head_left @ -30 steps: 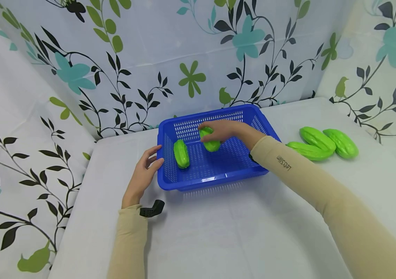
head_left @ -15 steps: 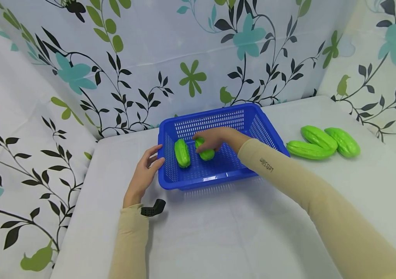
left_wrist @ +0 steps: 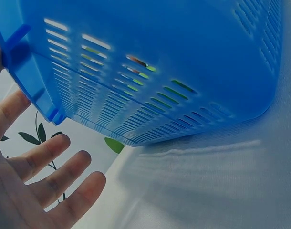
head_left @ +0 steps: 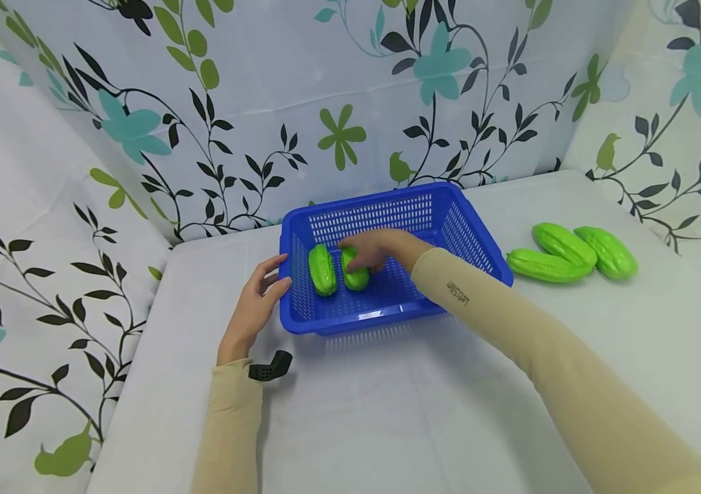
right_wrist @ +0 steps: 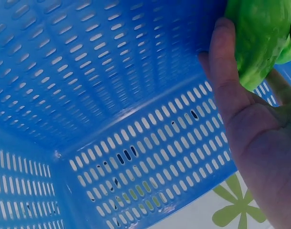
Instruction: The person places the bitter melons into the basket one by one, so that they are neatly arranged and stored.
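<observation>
Inside the blue plastic basket (head_left: pixel 381 314), my right hand (head_left: pixel 370 248) grips a bright green, ridged cucumber (head_left: pixel 356 279) low near the basket floor. In the right wrist view the fingers lie along both sides of this cucumber (right_wrist: pixel 257 40). Just left of it lies another green cucumber (head_left: pixel 323 271), lengthwise in the basket. My left hand (head_left: pixel 255 302) is at the basket's left rim, with thumb and index finger touching it. The left wrist view shows the other fingers (left_wrist: pixel 69 176) fairly straight and spread outside the slotted wall.
Three more green cucumbers (head_left: pixel 550 266) lie together on the white-covered table (head_left: pixel 375 412), right of the basket. A printed curtain with leaves and flowers (head_left: pixel 251 103) hangs close behind the basket and along the sides. A black wrist camera mount (head_left: pixel 271 367) juts from the left wrist.
My right hand has moved left and lowered the cucumber beside the one in the basket. The left hand has stayed at the rim.
</observation>
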Tool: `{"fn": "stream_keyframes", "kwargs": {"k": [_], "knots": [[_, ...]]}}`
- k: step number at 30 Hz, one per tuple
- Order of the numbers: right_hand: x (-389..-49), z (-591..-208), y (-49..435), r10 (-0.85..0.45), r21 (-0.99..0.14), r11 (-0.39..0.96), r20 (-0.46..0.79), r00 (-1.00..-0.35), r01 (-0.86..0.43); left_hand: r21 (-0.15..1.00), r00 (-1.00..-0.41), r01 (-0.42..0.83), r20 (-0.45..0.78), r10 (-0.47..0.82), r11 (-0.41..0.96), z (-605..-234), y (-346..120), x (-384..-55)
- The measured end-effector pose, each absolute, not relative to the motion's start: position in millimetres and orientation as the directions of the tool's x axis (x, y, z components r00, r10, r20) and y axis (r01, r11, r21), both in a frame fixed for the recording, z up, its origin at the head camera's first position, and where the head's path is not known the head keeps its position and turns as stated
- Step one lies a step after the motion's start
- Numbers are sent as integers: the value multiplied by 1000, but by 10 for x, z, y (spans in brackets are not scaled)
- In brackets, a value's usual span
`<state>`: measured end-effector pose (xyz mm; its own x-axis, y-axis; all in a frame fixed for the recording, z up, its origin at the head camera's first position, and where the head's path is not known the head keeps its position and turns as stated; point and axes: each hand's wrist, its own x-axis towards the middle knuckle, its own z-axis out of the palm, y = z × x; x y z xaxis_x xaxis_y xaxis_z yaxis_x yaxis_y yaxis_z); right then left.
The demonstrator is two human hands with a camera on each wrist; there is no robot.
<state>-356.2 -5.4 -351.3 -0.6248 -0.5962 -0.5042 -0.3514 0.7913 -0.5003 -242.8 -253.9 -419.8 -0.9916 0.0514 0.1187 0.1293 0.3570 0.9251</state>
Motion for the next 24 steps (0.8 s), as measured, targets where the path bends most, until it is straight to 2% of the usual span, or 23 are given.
{"fn": "stream_keyframes", "kwargs": {"k": [16,24], "knots": [[-3535,-3477,-95,-634,-507,764,-481,-605,-399,923,-991,133,125,47,361,-4214,-2540,-2436],[-3545,-3482,-67,-650,-457,756,-443,-617,-469,927,-992,125,113,53,353,-4202,-2537,-2427]]}}
